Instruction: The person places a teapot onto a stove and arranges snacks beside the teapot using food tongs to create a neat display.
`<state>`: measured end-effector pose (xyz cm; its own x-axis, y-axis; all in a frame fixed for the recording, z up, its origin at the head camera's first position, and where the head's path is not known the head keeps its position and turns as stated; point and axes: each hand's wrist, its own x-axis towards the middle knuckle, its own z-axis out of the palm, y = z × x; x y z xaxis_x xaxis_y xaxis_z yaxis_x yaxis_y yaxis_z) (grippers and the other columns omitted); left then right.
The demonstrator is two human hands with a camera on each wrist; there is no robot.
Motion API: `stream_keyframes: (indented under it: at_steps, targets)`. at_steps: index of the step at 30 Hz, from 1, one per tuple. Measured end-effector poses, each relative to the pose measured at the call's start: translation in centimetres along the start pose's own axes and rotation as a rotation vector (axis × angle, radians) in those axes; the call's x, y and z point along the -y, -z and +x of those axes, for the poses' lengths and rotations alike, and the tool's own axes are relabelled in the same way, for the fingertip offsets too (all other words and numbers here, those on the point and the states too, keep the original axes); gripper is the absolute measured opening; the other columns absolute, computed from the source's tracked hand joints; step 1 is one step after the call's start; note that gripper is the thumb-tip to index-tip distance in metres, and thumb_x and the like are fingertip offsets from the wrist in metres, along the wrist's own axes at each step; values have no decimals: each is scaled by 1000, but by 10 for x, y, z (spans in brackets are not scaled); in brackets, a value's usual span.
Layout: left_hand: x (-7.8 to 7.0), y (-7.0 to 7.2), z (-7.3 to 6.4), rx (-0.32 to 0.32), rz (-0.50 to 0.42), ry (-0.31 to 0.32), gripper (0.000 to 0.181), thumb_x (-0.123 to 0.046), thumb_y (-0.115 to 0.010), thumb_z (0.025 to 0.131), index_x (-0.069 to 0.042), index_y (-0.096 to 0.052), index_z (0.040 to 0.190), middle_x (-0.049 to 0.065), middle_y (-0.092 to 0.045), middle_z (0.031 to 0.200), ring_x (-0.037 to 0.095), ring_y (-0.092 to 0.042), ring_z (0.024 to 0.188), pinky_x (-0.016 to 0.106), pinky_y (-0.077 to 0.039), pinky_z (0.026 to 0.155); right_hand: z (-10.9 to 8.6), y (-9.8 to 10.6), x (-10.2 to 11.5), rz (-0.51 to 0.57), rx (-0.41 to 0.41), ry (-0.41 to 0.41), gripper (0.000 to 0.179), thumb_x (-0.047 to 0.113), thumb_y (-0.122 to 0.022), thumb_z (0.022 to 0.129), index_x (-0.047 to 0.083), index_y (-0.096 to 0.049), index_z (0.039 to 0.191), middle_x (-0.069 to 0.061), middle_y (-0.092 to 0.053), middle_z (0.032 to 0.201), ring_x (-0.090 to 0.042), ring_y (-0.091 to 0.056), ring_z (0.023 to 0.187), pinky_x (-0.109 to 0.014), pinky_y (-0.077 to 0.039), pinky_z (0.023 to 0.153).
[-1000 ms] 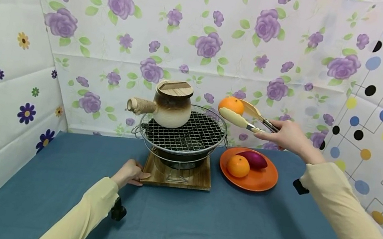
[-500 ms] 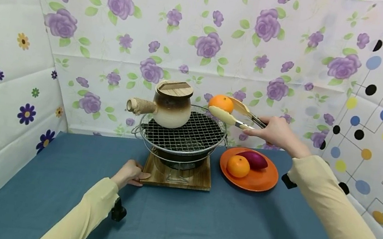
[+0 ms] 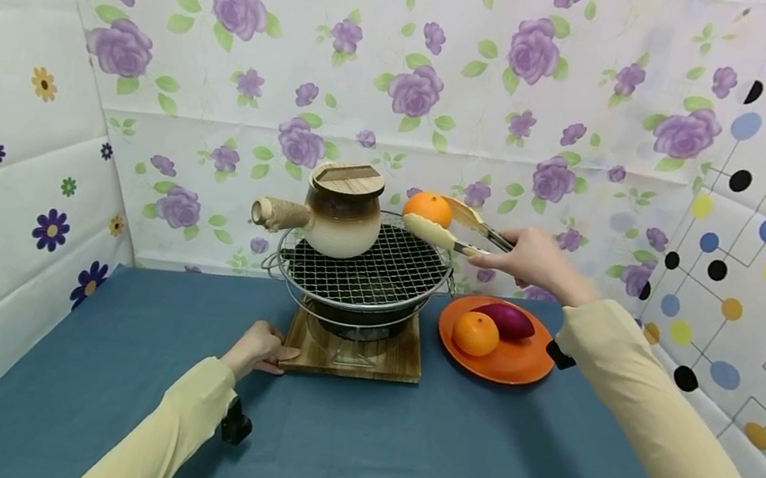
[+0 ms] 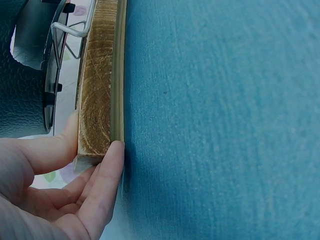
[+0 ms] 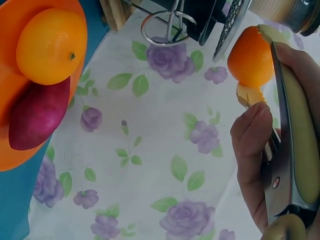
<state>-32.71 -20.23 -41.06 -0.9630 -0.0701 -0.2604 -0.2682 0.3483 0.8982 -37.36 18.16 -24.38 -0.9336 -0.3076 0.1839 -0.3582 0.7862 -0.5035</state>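
My right hand grips a pair of tongs, their pale tips clasping an orange. In the head view that orange overlaps the back right of the round wire grill, just right of the pot. The left hand pinches the front left corner of the wooden board under the grill. In the left wrist view its thumb is on the board's top and a fingertip at the lower edge. A clay pot with a wooden lid and cord-wrapped handle stands on the mesh's left side.
On the table's right an orange plate carries a second orange and a purple sweet potato-like piece. Blue cloth covers the table. Patterned sheets hang behind and at both sides.
My right hand has carried the tongs and the orange leftward and slightly down, from above the plate's left side to over the grill's edge. The left hand stays at the board's corner.
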Motion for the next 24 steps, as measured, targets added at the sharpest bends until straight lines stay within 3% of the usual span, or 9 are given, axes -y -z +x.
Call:
stream_keyframes:
  at_steps: [7,11,14,17,19,21,24]
  targets:
    - [1,-2,0,-14,8,-4,50,3,-65,82,14,-33,118,19,-38,86,19,-42,60,37,-53,63,6,-4,7,-31,17,-14,58,65,-67,63,13,-63,87,-4,-46,57,-19,-43,41,-28,-38,41]
    - [0,-2,-1,-13,2,-9,48,3,-65,81,14,-34,116,19,-38,87,20,-42,60,36,-53,63,7,-5,11,-33,17,-10,58,66,-68,62,12,-62,84,-4,-46,56,-20,-43,41,-29,-38,41]
    - [0,-1,-2,-16,2,-18,43,3,-65,81,13,-36,112,17,-38,82,19,-41,59,37,-53,62,9,-7,14,-34,28,-16,59,65,-68,63,13,-63,89,-5,-47,55,-20,-43,41,-29,-39,41]
    - [1,-1,-2,-17,13,-34,24,3,-64,82,5,-40,81,9,-34,65,15,-36,50,37,-53,60,11,-8,17,-41,38,-19,60,64,-68,64,13,-64,96,-5,-47,53,-20,-45,41,-30,-41,41]
    - [1,-1,-2,-14,20,-54,38,4,-63,82,-7,-32,64,2,-27,55,12,-30,43,37,-53,58,12,-9,19,-42,37,-21,60,63,-68,64,13,-63,97,-5,-46,52,-21,-46,41,-31,-42,42]
    - [1,-1,-1,-9,23,-67,52,4,-62,83,-15,-21,59,-1,-20,48,11,-25,40,37,-53,56,12,-10,20,-43,39,-16,58,62,-68,66,11,-63,93,-5,-44,51,-23,-47,42,-32,-43,43]
    - [1,-1,-1,-10,25,-74,56,3,-63,82,-17,-19,55,-2,-20,45,10,-24,38,36,-53,55,13,-12,23,-41,35,-14,54,60,-69,67,10,-61,86,-4,-44,52,-24,-49,44,-33,-45,44]
